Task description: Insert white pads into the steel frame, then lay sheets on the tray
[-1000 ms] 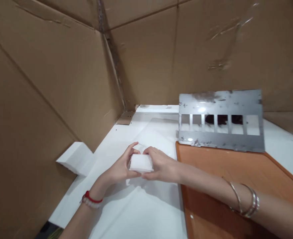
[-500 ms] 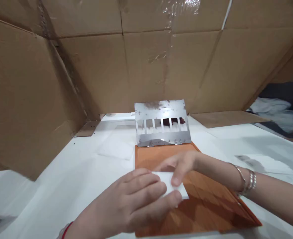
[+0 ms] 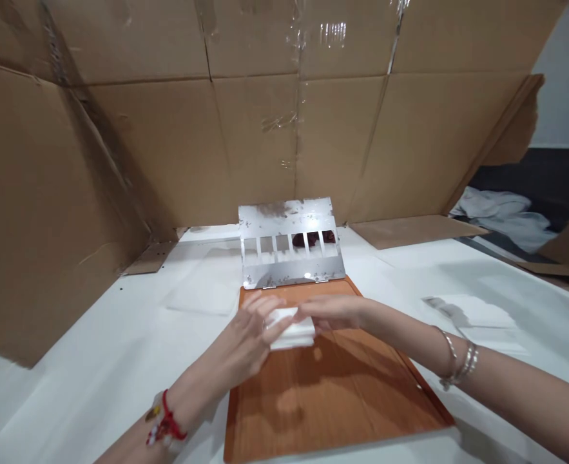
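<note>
Between my two hands is a small stack of white, card-like pieces [image 3: 291, 336], held over the far half of an orange-brown board [image 3: 332, 393]. My left hand [image 3: 252, 332], with a red bracelet at the wrist, closes on the stack's left side, thumb along its front. From the right, my right hand [image 3: 335, 312] grips the other end, its fingers partly blurred. Hinged to the board's far edge, a metal frame [image 3: 289, 267] with a row of rectangular slots stands tilted up. Something dark red shows through its right slots.
Tall cardboard walls [image 3: 255, 142] enclose the back and left of the white table [image 3: 168, 361]. A thin white sheet [image 3: 202, 290] lies left of the frame, and white paper [image 3: 482, 312] with a dark smudge lies at right. Greyish cloth [image 3: 506, 212] is beyond the right edge.
Both hands have moved away from me over the board with the white stack, which now shows its layered front edge. The camera view has shifted a little.
</note>
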`<state>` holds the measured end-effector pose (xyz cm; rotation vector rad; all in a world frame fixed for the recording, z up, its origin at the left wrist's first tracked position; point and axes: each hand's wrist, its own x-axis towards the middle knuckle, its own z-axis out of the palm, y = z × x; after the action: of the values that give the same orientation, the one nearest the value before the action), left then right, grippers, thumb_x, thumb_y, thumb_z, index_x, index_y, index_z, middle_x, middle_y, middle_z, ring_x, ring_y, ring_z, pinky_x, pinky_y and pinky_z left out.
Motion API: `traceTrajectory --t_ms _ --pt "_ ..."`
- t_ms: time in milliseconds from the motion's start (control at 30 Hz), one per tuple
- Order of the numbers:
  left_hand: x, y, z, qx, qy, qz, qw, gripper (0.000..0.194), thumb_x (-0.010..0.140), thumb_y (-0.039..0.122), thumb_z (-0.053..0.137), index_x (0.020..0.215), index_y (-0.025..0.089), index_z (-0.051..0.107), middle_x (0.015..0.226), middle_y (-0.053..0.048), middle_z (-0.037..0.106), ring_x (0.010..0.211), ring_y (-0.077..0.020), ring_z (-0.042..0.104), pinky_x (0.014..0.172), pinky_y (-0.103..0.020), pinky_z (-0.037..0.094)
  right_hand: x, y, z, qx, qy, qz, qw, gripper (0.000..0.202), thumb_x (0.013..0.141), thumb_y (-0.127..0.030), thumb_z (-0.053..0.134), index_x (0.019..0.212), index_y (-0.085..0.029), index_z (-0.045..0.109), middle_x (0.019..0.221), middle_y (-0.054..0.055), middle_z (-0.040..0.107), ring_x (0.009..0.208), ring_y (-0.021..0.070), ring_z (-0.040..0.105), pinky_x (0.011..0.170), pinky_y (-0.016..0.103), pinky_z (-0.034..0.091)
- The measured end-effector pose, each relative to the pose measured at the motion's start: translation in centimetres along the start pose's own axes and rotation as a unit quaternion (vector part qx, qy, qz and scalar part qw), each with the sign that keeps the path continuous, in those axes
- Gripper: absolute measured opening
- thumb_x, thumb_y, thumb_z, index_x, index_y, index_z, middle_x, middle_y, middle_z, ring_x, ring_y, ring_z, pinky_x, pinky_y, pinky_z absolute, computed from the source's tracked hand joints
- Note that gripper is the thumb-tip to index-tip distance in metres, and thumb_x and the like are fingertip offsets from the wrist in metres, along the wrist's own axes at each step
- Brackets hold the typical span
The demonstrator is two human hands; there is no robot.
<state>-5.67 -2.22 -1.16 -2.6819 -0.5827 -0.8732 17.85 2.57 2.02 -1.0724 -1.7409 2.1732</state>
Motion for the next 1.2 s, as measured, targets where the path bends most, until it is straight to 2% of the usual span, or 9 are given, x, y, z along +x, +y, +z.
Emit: traceTrajectory --t_ms 100,167,300,533,633,733,833,1100,1200 --pt "-0.5 -0.4 -0.7 -0.089 -0.104 -0.142 0.98 0.095 0.079 0.009 0.071 0.153 0.024 0.014 0.149 -0.02 0.033 0.142 -0.0394 0.031 0.117 -0.071 0.026 0.8 -0.3 -0.8 -0.125 0.078 0.039 0.988 0.025 0.082 -0.042 0.069 0.073 -0.02 0.062 0.077 0.003 0.061 0.077 0.0186 0.061 0.078 0.033 0.051" --pt "-0.7 -0.5 -1.5 -0.157 -0.157 -0.23 0.947 0.105 0.078 0.025 0.079 0.154 0.029 0.007 0.155 -0.02 0.028 0.145 -0.0435 0.026 0.116 -0.072 0.026 1.2 -0.5 -1.1 -0.21 0.125 0.065 0.968 0.03 0.08 -0.048 0.071 0.072 -0.02 0.062 0.076 0.004 0.063 0.077 0.0214 0.061 0.08 0.038 0.05" --pt "-0.4 -0.7 -1.7 -0.255 -0.187 -0.335 0.888 0.082 0.089 0.039 0.069 0.151 0.032 0.016 0.157 -0.015 0.029 0.146 -0.0378 0.028 0.116 -0.062 0.033 1.1 -0.8 -1.4 -0.278 0.151 0.074 0.946 0.031 0.081 -0.053 0.068 0.079 -0.022 0.064 0.089 0.006 0.067 0.088 0.027 0.064 0.08 0.041 0.049" --pt "1.6 -2.0 -0.1 -0.284 -0.166 -0.294 0.897 0.029 0.095 0.034 0.061 0.123 0.029 0.058 0.126 -0.007 0.062 0.119 -0.0291 0.056 0.102 -0.048 0.046 0.0 -2.0 -1.6 -0.372 0.176 0.062 0.909 0.036 0.081 -0.051 0.069 0.105 -0.025 0.069 0.122 0.009 0.067 0.114 0.0336 0.06 0.092 0.044 0.046" --pt "1.7 -2.5 0.4 -0.287 -0.147 -0.296 0.899 0.03 0.094 0.034 0.062 0.123 0.028 0.059 0.125 -0.007 0.064 0.117 -0.0288 0.056 0.1 -0.046 0.046 -0.3 -1.9 -1.9 -0.346 0.18 -0.007 0.921 0.049 0.081 -0.053 0.068 0.121 -0.024 0.065 0.135 0.01 0.059 0.12 0.0299 0.057 0.095 0.039 0.047" --pt "1.5 -2.8 0.9 -0.301 -0.137 -0.287 0.899 0.032 0.092 0.034 0.064 0.123 0.027 0.058 0.13 -0.008 0.063 0.118 -0.0286 0.057 0.1 -0.045 0.046 -0.7 -1.4 -1.8 -0.336 0.171 -0.032 0.926 0.055 0.076 -0.05 0.074 0.122 -0.02 0.063 0.124 0.01 0.062 0.109 0.0267 0.061 0.088 0.035 0.049" --pt "1.5 -3.1 1.2 -0.321 -0.128 -0.288 0.893 0.038 0.091 0.035 0.066 0.126 0.027 0.056 0.134 -0.008 0.062 0.119 -0.028 0.057 0.1 -0.045 0.046 -1.0 -1.1 -1.2 -0.356 0.184 -0.05 0.915 0.056 0.073 -0.044 0.078 0.12 -0.019 0.063 0.121 0.009 0.061 0.105 0.0256 0.06 0.084 0.033 0.048" --pt "1.7 -3.1 0.4 -0.33 -0.118 -0.306 0.885 0.04 0.09 0.035 0.068 0.128 0.03 0.058 0.134 -0.008 0.062 0.122 -0.03 0.058 0.1 -0.046 0.049 -1.3 -0.6 0.2 -0.393 0.208 -0.079 0.892 0.051 0.081 -0.034 0.072 0.13 -0.024 0.062 0.109 0.006 0.059 0.091 0.0219 0.056 0.077 0.033 0.045" --pt "1.5 -2.9 0.2 -0.318 -0.115 -0.336 0.879 0.057 0.086 0.039 0.073 0.137 0.029 0.049 0.138 -0.01 0.059 0.129 -0.0314 0.054 0.109 -0.052 0.043 -1.4 0.2 0.2 -0.387 0.219 -0.117 0.888 0.052 0.083 -0.034 0.071 0.133 -0.027 0.061 0.106 0.005 0.056 0.096 0.0239 0.055 0.081 0.035 0.046"
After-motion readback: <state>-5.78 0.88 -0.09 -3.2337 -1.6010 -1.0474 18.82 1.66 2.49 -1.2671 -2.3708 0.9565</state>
